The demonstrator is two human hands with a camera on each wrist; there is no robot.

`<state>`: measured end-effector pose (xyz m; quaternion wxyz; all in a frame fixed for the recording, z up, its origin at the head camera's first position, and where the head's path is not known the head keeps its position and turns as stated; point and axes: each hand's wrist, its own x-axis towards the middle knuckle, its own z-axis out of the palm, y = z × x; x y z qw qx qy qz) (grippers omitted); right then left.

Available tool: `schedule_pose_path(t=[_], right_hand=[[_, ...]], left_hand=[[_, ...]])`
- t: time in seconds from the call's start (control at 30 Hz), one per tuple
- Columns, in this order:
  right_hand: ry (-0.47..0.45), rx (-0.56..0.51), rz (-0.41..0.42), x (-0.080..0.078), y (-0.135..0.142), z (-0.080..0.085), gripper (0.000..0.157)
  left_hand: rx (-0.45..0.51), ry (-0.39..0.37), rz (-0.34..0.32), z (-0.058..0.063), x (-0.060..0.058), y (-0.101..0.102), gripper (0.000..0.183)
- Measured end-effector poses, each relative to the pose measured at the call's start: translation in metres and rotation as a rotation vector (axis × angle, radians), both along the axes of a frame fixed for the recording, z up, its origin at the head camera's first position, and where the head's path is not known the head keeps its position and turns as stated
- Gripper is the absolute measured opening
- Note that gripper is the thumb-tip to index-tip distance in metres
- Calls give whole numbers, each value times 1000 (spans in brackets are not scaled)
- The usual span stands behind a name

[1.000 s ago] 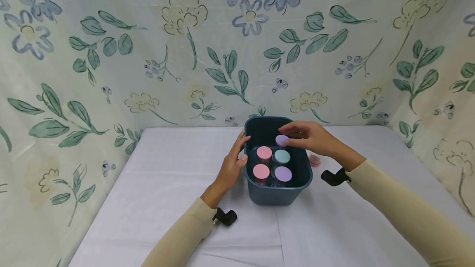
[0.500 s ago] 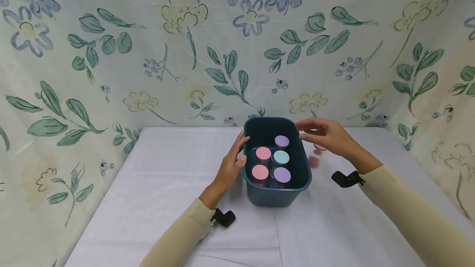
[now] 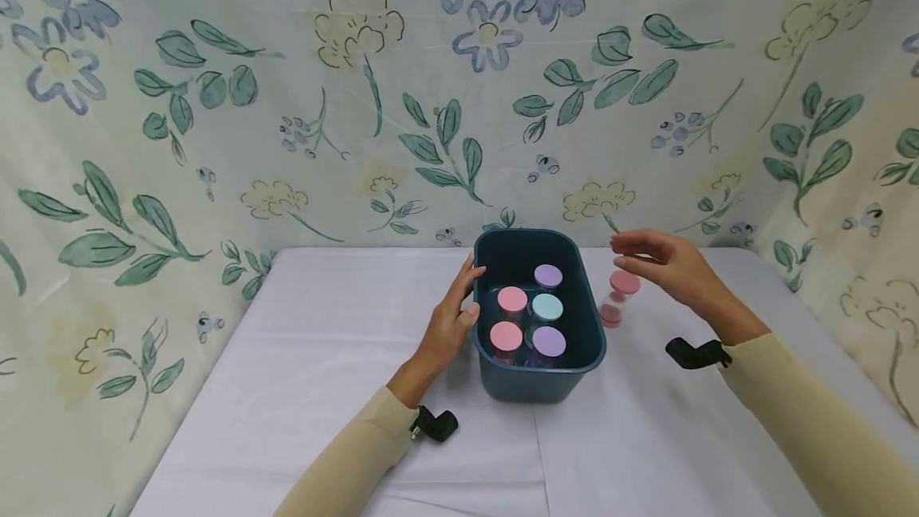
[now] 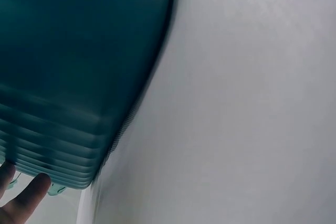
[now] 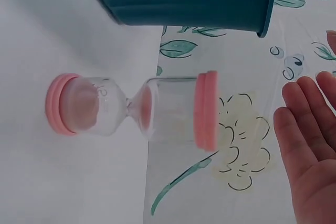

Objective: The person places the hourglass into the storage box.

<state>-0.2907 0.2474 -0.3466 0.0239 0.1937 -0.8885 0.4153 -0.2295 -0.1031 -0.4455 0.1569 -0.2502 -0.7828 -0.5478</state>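
Note:
A dark teal plastic bin [image 3: 531, 385] stands on the white-covered table. My left hand [image 3: 448, 325] rests against its left side, fingertips and thumb at the rim; two of its fingers [image 4: 31, 195] show by the ribbed wall in the left wrist view. Inside the bin stand several clear, round-capped pieces: pink caps [image 3: 512, 299], purple caps [image 3: 549, 341] and one light teal cap [image 3: 547, 307]. Right of the bin, a pink-capped sand timer [image 5: 142, 106] with pink sand stands upright. My right hand [image 3: 668, 266] hovers just above it, fingers extended, holding nothing and apart from it.
The white cloth [image 3: 345, 341] spreads over the table on both sides of the bin. A floral curtain [image 3: 402, 142] hangs behind the table's back edge. Each wrist wears a small black camera [image 3: 436, 424].
My right hand has let go of the purple-capped piece inside the bin and moved out to the right, over the pink sand timer. My left hand has stayed at the bin's rim.

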Motion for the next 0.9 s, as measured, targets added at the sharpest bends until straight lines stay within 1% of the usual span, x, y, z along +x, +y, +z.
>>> schedule_pose_path(t=[0.13, 0.2, 0.33, 0.43, 0.67, 0.8, 0.9], right_hand=[[-8, 12, -59, 2, 8, -4, 51], [-13, 2, -72, 3, 11, -4, 53], [-21, -3, -85, 6, 14, -6, 58], [-26, 5, -97, 5, 18, -11, 60], [-92, -7, -135, 2, 22, -24, 67], [-111, -2, -135, 2, 21, -32, 69], [-108, 14, -128, 3, 22, -37, 68]], left_hand=[[2, 4, -7, 0, -1, 1, 54], [-4, 2, -2, 0, -1, 1, 55], [-11, -10, 6, -1, 0, 1, 55], [-9, -11, 4, -1, 0, 0, 55], [-16, -7, -1, -2, -1, 1, 54], [-11, -14, 9, -1, 0, 0, 55], [-15, -18, 10, -1, 1, 0, 55]])
